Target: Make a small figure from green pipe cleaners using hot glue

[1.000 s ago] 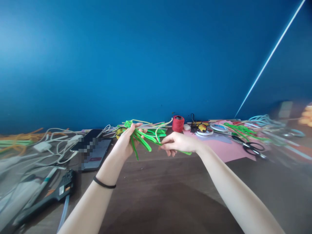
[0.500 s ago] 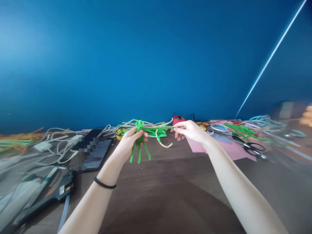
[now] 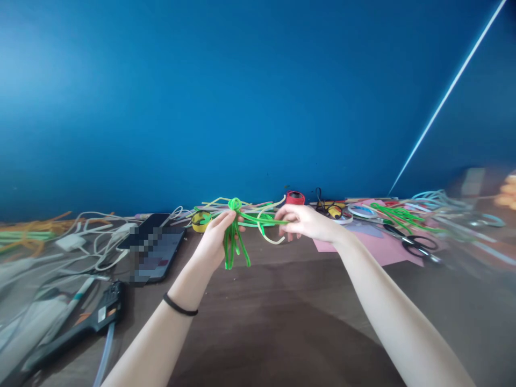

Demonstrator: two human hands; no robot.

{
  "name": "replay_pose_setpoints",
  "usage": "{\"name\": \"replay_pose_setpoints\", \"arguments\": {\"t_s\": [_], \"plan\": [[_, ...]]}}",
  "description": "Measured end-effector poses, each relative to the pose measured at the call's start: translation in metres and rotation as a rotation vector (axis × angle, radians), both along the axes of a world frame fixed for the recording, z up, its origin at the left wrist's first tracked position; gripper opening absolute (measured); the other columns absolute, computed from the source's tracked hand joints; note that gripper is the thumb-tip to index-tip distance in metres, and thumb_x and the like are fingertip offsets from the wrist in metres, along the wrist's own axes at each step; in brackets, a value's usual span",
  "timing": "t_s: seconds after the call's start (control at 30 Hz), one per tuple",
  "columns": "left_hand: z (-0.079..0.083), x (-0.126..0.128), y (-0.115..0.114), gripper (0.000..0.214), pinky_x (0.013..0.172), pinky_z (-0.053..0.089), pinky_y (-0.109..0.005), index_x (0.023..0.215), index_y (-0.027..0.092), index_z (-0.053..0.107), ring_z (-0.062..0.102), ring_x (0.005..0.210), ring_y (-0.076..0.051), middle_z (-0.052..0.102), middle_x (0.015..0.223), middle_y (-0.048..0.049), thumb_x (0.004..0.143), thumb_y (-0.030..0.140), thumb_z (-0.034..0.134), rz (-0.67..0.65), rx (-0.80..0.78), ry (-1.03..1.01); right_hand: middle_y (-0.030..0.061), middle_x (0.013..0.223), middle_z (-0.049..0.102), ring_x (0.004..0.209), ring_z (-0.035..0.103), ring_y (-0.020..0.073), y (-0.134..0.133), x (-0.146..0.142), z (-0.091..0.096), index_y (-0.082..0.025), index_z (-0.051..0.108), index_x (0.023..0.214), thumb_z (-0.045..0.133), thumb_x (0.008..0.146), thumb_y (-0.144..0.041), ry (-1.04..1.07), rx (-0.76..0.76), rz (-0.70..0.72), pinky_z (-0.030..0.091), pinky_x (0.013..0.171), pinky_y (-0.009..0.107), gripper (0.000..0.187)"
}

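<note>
In my left hand (image 3: 221,228) I grip a bunch of green pipe cleaners (image 3: 234,247); the top is coiled into a small ball and several ends dangle below my fingers. One green strand (image 3: 266,219) runs sideways from the bunch to my right hand (image 3: 300,221), whose thumb and fingers are closed around its far end. A curved cream pipe cleaner (image 3: 269,241) with a green bit lies behind, on the table between my hands. More green pipe cleaners lie at the wall, partly hidden by the strand.
Phone (image 3: 147,231), tablet (image 3: 169,252), white cables (image 3: 100,236) and a black glue gun (image 3: 107,306) occupy the left. Yellow tape (image 3: 200,221) and red tape (image 3: 295,198) stand near the blue wall. Scissors (image 3: 417,244) rest on pink paper (image 3: 374,247) at right.
My left hand has rotated, turning the green bunch so its coiled top sits slightly farther right. My right hand has lowered a little, and the strand now slopes down to it.
</note>
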State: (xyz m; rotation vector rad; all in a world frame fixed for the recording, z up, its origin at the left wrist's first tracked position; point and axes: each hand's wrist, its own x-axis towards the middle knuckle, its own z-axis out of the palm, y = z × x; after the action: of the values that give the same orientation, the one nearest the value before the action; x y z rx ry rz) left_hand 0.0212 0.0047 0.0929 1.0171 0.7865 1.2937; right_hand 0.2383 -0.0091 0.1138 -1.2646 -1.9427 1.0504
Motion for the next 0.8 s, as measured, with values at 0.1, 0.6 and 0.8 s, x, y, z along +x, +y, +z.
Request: {"name": "replay_pose_setpoints", "arguments": {"t_s": [0.1, 0.6, 0.8], "plan": [[0.000, 0.007, -0.004, 0.016, 0.044, 0.040, -0.016, 0.075, 0.013, 0.061, 0.058, 0.053, -0.008, 0.061, 0.067, 0.0005, 0.067, 0.025, 0.068, 0.005, -0.018, -0.020, 0.0022, 0.085, 0.059, 0.060, 0.056, 0.0101, -0.007, -0.018, -0.002, -0.020, 0.046, 0.099, 0.058, 0.076, -0.022, 0.069, 0.151, -0.004, 0.043, 0.052, 0.022, 0.026], [0.011, 0.025, -0.026, 0.013, 0.049, 0.040, -0.018, 0.067, 0.010, 0.062, 0.053, 0.050, -0.007, 0.060, 0.057, -0.0007, 0.075, 0.020, 0.058, -0.190, -0.119, -0.094, 0.0074, 0.096, 0.063, 0.089, 0.059, 0.0179, -0.010, -0.042, -0.023, -0.021, 0.060, 0.101, 0.034, 0.093, -0.024, -0.341, 1.025, -0.213, 0.042, 0.070, 0.027, 0.027], [0.008, 0.029, -0.030, 0.014, 0.046, 0.038, -0.017, 0.067, 0.011, 0.062, 0.052, 0.048, -0.007, 0.060, 0.059, -0.0008, 0.073, 0.023, 0.061, -0.178, -0.057, -0.042, 0.0078, 0.083, 0.061, 0.078, 0.059, 0.0175, -0.009, -0.043, -0.025, -0.019, 0.063, 0.092, 0.034, 0.093, -0.027, -0.381, 1.042, -0.280, 0.040, 0.065, 0.027, 0.029]]}}
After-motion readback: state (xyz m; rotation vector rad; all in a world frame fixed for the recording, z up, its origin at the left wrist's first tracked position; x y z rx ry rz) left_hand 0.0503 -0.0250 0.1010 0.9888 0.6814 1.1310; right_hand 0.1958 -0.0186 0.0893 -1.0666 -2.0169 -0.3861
